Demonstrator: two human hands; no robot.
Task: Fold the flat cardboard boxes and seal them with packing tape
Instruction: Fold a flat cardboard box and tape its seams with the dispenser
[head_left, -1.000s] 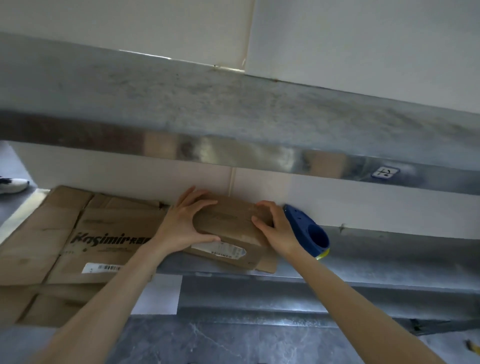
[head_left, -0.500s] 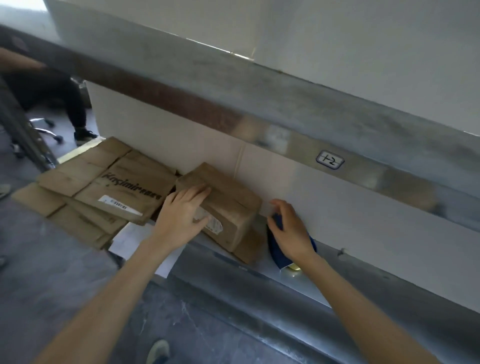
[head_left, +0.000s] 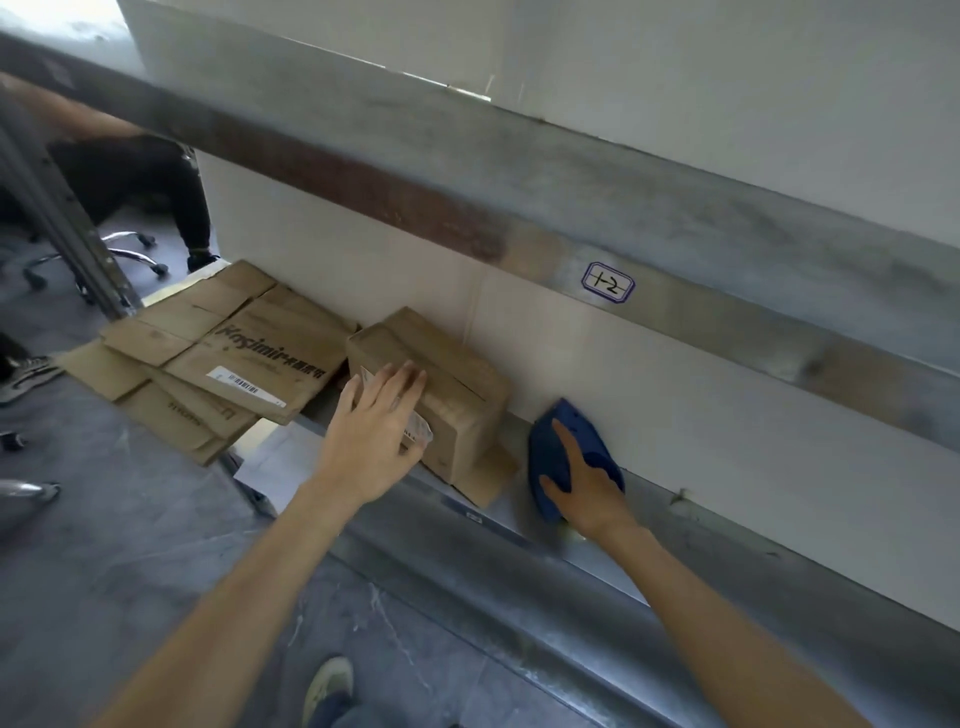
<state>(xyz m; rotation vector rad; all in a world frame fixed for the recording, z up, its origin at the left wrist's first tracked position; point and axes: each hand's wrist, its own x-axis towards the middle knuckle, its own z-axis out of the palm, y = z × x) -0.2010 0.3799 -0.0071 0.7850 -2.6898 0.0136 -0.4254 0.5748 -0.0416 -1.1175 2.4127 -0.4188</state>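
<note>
A folded brown cardboard box (head_left: 457, 384) stands on the metal shelf (head_left: 613, 551) against the white back wall. My left hand (head_left: 376, 431) lies against its near face with straight fingers, over a white label. To the right, my right hand (head_left: 584, 491) grips a blue tape dispenser (head_left: 558, 436) that rests on the shelf. A pile of flat cardboard boxes (head_left: 218, 358), one printed with a brand name and a barcode label, lies to the left of the folded box.
An upper metal shelf beam (head_left: 519, 218) with a tag reading 12 (head_left: 608, 281) overhangs the work spot. At the far left a seated person's legs (head_left: 156, 187) and a chair base (head_left: 124, 254) show. My shoe (head_left: 327, 686) is on the grey floor below.
The view has swung down and back from the shelf. My right hand left the box and took hold of the blue tape dispenser. My left hand stayed on the box, with its fingers straightened.
</note>
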